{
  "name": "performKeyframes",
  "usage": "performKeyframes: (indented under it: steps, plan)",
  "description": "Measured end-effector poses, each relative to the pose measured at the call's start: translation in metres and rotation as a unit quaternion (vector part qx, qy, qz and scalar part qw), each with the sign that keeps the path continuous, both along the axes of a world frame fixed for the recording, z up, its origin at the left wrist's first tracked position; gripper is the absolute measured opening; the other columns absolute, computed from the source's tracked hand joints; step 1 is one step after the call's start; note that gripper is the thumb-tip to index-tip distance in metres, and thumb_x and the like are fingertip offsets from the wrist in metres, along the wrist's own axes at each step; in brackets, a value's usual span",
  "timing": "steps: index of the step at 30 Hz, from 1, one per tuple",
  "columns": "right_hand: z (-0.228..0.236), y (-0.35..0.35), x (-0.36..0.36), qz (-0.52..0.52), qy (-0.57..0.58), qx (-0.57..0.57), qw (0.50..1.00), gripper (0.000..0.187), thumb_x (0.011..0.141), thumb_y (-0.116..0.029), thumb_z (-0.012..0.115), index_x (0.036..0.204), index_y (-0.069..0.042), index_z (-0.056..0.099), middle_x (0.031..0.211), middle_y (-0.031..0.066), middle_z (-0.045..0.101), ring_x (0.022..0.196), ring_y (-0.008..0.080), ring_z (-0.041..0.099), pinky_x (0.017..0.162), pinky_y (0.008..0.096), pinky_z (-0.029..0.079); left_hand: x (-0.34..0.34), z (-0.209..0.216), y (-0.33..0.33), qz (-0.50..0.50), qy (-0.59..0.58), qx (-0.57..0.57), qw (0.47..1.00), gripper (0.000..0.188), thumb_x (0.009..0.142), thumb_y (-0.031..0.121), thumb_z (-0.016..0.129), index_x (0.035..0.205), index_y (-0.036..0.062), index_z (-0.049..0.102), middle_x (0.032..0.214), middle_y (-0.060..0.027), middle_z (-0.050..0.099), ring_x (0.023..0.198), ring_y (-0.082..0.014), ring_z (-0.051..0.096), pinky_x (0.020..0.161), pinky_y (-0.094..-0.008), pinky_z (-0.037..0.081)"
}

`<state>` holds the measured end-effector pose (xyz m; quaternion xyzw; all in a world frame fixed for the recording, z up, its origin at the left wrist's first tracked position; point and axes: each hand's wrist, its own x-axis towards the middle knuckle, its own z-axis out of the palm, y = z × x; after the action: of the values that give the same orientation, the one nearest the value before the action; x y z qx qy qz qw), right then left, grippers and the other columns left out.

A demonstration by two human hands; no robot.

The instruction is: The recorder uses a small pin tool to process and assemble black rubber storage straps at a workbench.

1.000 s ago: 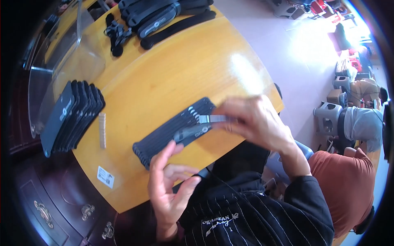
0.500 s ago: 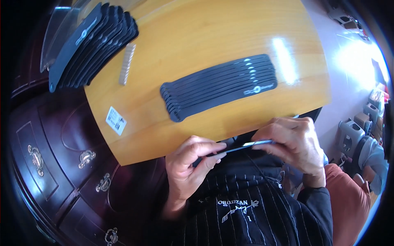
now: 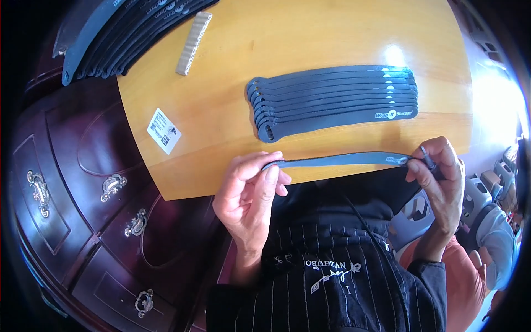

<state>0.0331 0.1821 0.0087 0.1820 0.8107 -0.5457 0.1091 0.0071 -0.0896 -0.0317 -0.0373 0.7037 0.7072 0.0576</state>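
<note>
While the left hand pinches one end of a dark strap, the right hand grips the other; beyond both, fanned straps on the surface; farther beyond the left hand, one corrugated strip.

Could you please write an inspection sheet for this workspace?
Surface: yellow table; bright glare spot toward its upper right.
Work items: dark strap, held up; fanned straps on the table.
Clutter: corrugated strip and white label on the table; stacked straps at upper left, partly out of frame.
Hands: left hand pinches the dark strap's left end with its fingers; right hand holds its right end.
Cables: thin dark cord over the wearer's clothing; its use cannot be told.
Surroundings: dark drawers at left; grey stools and a person in orange at right.
</note>
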Motion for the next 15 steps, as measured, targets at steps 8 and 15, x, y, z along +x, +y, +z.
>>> performKeyframes:
  steps: [8,15]
  plan:
    - [-0.0035,0.0088,-0.0015,-0.013,0.002,-0.058,0.998,0.015,0.083,-0.01,0.072,0.086,-0.001,0.061,0.071,0.0022,0.063,0.066,0.0065,0.057,0.063,0.0198,0.043,-0.0055,-0.0017,0.0034,0.032,0.016,-0.065,0.997,0.015,0.088,-0.006,0.059,0.103,-0.0059,0.06,0.099,-0.0118,0.059,0.069,-0.0109,0.061,0.055,-0.0197,0.049]
    - [-0.0069,0.0127,-0.0024,-0.078,-0.011,-0.012,0.997,0.015,0.082,-0.01,0.073,0.086,0.0,0.062,0.071,0.0023,0.063,0.067,0.007,0.059,0.066,0.0194,0.044,-0.0087,0.003,0.0109,0.03,0.002,-0.141,0.99,0.014,0.086,-0.007,0.061,0.101,-0.0056,0.062,0.097,-0.0098,0.058,0.068,-0.0088,0.058,0.057,-0.0184,0.047]
